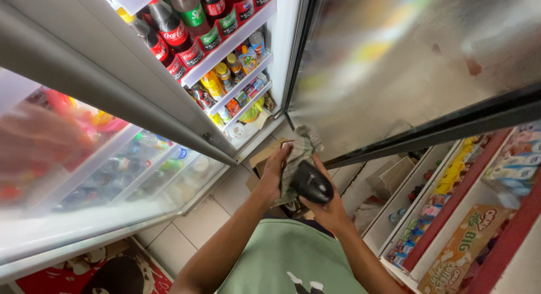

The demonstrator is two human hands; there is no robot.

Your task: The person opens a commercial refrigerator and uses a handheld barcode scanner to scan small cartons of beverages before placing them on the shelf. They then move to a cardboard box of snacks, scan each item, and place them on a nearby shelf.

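Grey cloth (298, 153) gripped in left hand (276, 170); right hand (329, 209) fingers closed around black device (311, 184).

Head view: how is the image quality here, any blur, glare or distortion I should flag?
Head view: wide-angle bending curves the fridge frame; the open glass door is fogged and washed with glare, its contents a blur; the left door is hazy too; the bottles on the open shelves are sharp; the left hand, right hand and cloth are evenly lit, with slight softness.

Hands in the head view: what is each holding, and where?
Left hand grips the checked cloth near its middle; right hand holds a small black device from beneath.
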